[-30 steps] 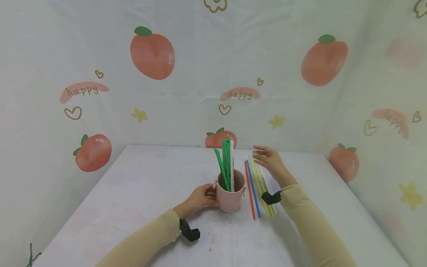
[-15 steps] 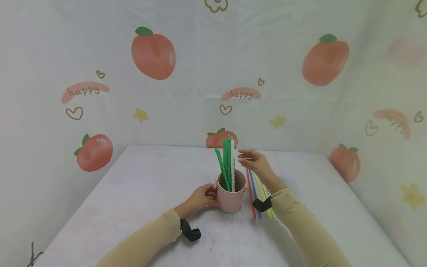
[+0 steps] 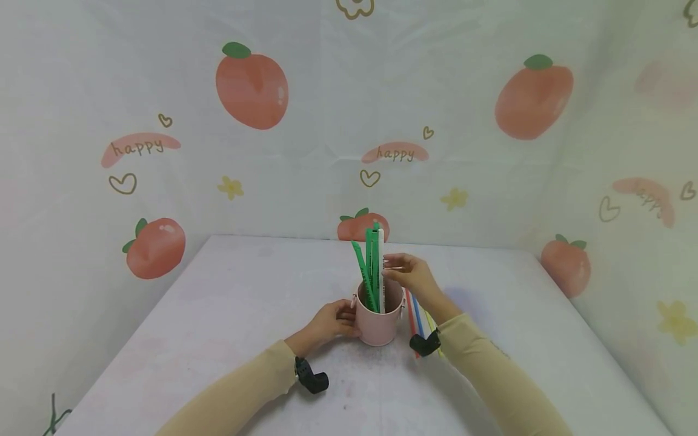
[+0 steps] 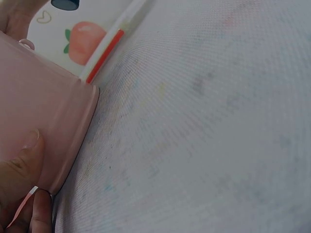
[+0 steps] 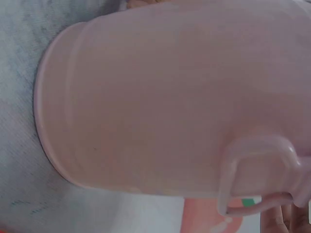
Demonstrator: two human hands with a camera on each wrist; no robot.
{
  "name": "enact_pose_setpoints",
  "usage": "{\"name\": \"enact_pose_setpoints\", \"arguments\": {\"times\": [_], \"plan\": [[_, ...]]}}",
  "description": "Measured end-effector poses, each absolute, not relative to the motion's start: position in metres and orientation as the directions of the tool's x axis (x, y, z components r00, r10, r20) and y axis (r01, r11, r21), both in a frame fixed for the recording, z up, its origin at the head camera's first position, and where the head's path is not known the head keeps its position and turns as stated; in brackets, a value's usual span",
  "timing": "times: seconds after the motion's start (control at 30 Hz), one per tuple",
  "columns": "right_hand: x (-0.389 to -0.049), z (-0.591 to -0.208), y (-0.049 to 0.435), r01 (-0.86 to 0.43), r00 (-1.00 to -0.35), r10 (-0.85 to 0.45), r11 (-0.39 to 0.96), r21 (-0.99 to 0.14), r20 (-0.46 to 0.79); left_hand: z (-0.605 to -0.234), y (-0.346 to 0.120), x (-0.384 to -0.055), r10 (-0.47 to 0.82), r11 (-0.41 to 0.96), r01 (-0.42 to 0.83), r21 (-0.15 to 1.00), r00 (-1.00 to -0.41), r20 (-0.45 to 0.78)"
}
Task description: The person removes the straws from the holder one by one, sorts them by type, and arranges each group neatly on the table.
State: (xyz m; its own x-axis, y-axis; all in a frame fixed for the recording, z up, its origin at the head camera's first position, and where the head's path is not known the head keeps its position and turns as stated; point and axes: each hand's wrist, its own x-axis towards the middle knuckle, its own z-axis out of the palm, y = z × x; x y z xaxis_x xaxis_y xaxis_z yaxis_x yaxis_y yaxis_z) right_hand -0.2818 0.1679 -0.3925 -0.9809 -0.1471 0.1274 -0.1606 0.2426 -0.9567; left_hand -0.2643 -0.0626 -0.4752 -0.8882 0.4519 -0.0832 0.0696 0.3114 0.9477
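A pink bucket (image 3: pixel 376 330) with small side handles stands upright on the table. Several green sticks (image 3: pixel 371 266) and a white printed stick (image 3: pixel 381 272), which look like wrapped straws, stand in it. My left hand (image 3: pixel 327 322) grips the bucket's left side low down; in the left wrist view the thumb (image 4: pixel 29 158) presses its wall. At the bucket's upper right, my right hand (image 3: pixel 417 280) has its fingertips at the white stick's right edge, fingers loosely bent. The bucket wall hides the sticks in the right wrist view, where a handle (image 5: pixel 228 179) shows.
Beside the bucket, under my right forearm, lie a red stick (image 3: pixel 410 315), a blue stick (image 3: pixel 418 318) and yellow sticks (image 3: pixel 431 322), partly covered. A white cloth wall (image 3: pixel 305 200) with fruit prints rises behind the table (image 3: pixel 218 339).
My right hand has moved left and slightly down, from above the loose sticks to the white stick in the bucket. My left hand stays on the bucket.
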Motion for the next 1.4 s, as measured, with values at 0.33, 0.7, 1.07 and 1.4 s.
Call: {"name": "enact_pose_setpoints", "arguments": {"times": [0.33, 0.7, 1.07, 1.4], "plan": [[-0.2805, -0.3967, 0.1630, -0.161, -0.985, -0.111, 0.280, -0.947, 0.135, -0.4759, -0.0617, -0.2642, 0.440, 0.334, 0.062, 0.941, -0.893, -0.098], [-0.2769, -0.3972, 0.1613, -0.167, -0.985, -0.099, 0.283, -0.945, 0.144, -0.4748, -0.0617, -0.2640, 0.443, 0.331, 0.065, 0.941, -0.892, -0.094], [-0.2771, -0.3979, 0.1608, -0.177, -0.983, -0.093, 0.278, -0.944, 0.157, -0.4752, -0.0625, -0.2635, 0.452, 0.305, 0.068, 0.950, -0.888, -0.082], [-0.2793, -0.3989, 0.1651, -0.198, -0.980, -0.064, 0.259, -0.945, 0.188, -0.4740, -0.0633, -0.2635, 0.456, 0.305, 0.073, 0.949, -0.886, -0.078]]}}
